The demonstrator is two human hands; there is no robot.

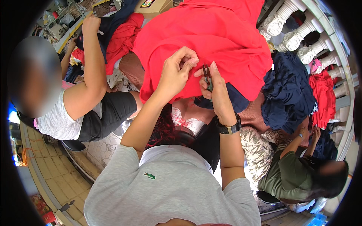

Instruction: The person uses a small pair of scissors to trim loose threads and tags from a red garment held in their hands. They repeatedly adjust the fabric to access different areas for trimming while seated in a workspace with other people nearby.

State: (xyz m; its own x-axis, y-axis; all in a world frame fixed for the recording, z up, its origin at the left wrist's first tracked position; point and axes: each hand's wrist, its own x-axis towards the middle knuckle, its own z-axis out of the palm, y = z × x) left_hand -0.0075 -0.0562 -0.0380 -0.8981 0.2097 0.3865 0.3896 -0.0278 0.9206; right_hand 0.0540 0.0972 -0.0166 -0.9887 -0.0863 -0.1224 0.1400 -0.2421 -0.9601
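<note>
Surface [131, 69]: reddish-brown, showing to the left of the red cloth [226, 41] and again at its near right.
Red cloth: spread wide in loose folds, hiding much of the surface.
Dark blue cloth [238, 97]: peeking out beneath the red cloth's near edge.
Navy pile [288, 90]: crumpled, just right of the red cloth.

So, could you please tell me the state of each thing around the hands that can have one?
Left hand: thumb and fingertips pinched together; whether they hold anything is too small to tell
Right hand: closed around the snips
Snips: held, blades slightly apart
Large red cloth: spread out, rumpled
Navy cloth heap: crumpled
Black watch: strapped on
</note>
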